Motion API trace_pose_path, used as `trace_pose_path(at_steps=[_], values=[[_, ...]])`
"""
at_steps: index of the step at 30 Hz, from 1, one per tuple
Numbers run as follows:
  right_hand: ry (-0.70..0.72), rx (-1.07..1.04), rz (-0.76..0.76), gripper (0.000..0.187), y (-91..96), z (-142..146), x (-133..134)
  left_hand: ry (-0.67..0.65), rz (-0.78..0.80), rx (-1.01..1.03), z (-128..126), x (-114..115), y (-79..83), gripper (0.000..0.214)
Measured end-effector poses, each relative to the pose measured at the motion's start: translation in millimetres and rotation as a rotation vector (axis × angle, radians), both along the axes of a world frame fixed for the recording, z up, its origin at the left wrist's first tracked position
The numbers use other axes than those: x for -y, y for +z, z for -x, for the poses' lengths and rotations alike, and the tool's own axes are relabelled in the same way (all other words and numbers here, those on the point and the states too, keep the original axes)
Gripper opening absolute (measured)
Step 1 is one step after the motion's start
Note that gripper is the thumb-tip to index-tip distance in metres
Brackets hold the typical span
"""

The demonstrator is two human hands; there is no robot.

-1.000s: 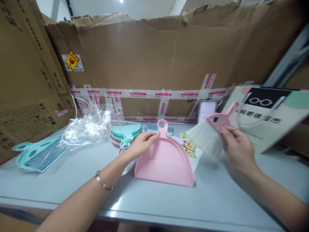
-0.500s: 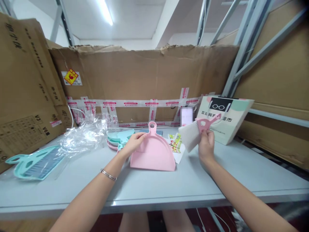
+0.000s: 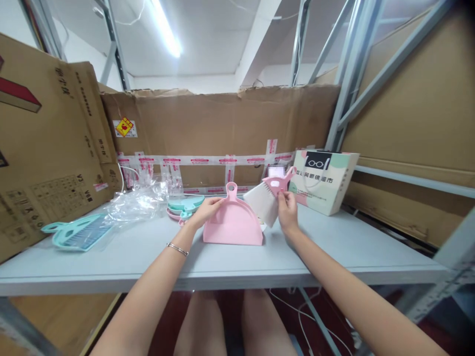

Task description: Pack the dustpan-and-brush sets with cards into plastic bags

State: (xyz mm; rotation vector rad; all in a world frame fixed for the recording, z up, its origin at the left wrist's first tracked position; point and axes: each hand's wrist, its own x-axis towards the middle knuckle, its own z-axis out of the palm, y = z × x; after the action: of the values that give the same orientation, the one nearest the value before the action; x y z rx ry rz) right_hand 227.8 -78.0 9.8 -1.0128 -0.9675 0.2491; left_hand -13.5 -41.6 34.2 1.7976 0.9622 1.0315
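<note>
The pink dustpan is at my twelve o'clock, its left side clamped in my left hand. At the pan's two o'clock, my right hand grips the pink brush. At its nine, a teal brush set lies on the tabletop.

Blurred screen partly behind brush

Slim silver bangle, left wrist
</note>
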Motion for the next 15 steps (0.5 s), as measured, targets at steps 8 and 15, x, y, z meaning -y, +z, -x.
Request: trace_pose_path(at_steps=[8,15], values=[[0.330,0.241,0.058,0.027,18.9,27.4,20.8,-0.033,0.073,0.165,9.5,11.6,-5.9,0.047],[0.269,0.637,0.035,0.015,23.5,63.9,16.5,-0.034,0.157,0.276,11.2,8.8,-14.5,0.049]])
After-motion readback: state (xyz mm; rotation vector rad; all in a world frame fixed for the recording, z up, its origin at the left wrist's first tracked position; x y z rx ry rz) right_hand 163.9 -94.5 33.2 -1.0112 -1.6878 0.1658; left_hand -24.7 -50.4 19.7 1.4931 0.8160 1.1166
